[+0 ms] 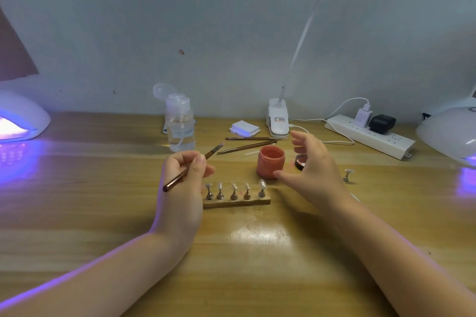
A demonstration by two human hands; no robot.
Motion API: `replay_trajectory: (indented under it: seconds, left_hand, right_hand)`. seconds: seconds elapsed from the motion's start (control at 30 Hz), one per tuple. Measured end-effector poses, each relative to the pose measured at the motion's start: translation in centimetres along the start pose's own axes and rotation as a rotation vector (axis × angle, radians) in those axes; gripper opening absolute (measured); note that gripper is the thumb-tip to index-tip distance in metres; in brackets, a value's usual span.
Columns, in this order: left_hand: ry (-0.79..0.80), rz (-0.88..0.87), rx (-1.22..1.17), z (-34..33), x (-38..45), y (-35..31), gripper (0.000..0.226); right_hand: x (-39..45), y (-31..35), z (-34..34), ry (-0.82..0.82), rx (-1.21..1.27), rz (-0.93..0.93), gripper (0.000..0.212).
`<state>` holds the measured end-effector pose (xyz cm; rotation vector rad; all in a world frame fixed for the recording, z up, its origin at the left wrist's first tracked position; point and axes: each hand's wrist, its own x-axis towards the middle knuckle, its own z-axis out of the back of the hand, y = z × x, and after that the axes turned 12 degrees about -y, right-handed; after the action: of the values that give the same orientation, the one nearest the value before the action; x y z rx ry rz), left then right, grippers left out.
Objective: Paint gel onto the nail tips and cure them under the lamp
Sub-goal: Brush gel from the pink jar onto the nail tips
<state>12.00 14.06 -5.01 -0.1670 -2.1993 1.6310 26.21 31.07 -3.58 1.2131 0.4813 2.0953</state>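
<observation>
My left hand (184, 183) grips a brown gel brush (192, 167), its tip pointing up and to the right. Just right of that hand, a wooden holder (237, 202) carries several pale nail tips (234, 186) on small metal stands. Behind the holder stands an open orange gel jar (270, 163). My right hand (313, 170) hovers beside the jar with fingers spread and relaxed, holding nothing; its thumb is close to the jar's base. The jar's lid (300, 161) lies partly hidden behind that hand. One more nail tip on a stand (347, 175) sits alone to the right.
A lit curing lamp (22, 117) glows purple at far left and another lamp (449, 134) sits at far right. A clear pump bottle (180, 123), white pads (244, 128), two spare brushes (248, 143), a clip desk lamp (278, 121) and a power strip (371, 136) line the back.
</observation>
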Motion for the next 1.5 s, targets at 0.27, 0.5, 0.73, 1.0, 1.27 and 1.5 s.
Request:
replay_trajectory:
  seconds: [0.27,0.5,0.73,1.0,1.27,1.5]
  left_hand:
    - [0.010,0.013,-0.010,0.0,0.0,0.0,0.007]
    - [0.035,0.068,-0.042,-0.1,-0.2,-0.2,0.007]
    - [0.069,-0.014,0.014,-0.3,-0.5,-0.4,0.008]
    - [0.220,-0.236,0.025,0.0,-1.0,-2.1,0.013]
    - [0.252,-0.313,0.032,0.0,0.0,-4.9,0.011]
    - [0.236,-0.266,0.068,0.1,0.2,-4.3,0.012]
  right_hand:
    - [0.5,-0.1,1.2,-0.067,-0.011,-0.141,0.052]
    - [0.5,-0.4,-0.8,0.060,-0.040,-0.199,0.074]
    - [0.7,-0.4,-2.0,0.048,-0.013,-0.245,0.089]
    - [0.5,1.1,-0.4,-0.088,0.082,-0.134,0.089]
    - [0.7,2.6,0.6,-0.078,0.084,-0.012,0.089]
    - [0.1,0.5,-0.1,0.027,0.054,-0.255,0.092]
